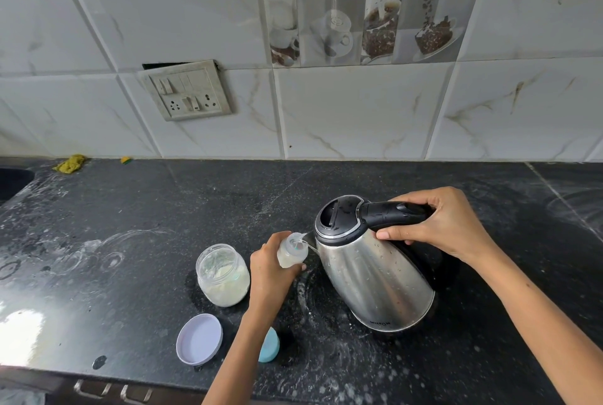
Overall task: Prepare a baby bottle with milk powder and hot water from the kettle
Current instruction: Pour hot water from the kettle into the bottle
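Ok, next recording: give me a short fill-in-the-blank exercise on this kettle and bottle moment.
1. The right hand tilts the steel kettle by its black ____.
2. The left hand holds the baby bottle at the kettle's ____.
3. The open jar of milk powder stands on the ____ side of the left hand.
4. The lilac jar lid lies on the dark ____.

Missing words: handle; spout; left; countertop
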{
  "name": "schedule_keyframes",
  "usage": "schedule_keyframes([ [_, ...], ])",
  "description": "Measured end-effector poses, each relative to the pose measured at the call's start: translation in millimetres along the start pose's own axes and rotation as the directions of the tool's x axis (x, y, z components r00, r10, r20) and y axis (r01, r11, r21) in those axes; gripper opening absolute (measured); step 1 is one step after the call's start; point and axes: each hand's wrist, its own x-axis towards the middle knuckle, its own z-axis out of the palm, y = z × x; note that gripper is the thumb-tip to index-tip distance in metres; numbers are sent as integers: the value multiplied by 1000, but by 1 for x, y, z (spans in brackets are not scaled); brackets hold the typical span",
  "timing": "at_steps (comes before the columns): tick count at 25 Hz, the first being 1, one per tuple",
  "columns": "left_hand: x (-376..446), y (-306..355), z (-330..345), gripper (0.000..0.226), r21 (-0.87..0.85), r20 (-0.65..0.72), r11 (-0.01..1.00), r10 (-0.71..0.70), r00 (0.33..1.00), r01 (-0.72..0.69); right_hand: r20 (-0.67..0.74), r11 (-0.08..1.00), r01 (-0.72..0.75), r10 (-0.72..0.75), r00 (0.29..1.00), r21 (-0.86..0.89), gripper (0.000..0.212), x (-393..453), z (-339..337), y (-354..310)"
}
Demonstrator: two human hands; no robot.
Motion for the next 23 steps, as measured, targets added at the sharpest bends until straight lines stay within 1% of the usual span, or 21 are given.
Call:
schedule_keyframes([
  [8, 0, -3, -1, 60, 28, -7, 1000, -3, 1000, 3, 20, 1000, 1, 0, 1000, -24, 35, 5, 5, -9],
  [23, 1, -6, -4, 59, 37, -20, 999, -7, 1000, 8, 28, 999, -9, 10, 1000, -43, 33, 5, 5, -11],
])
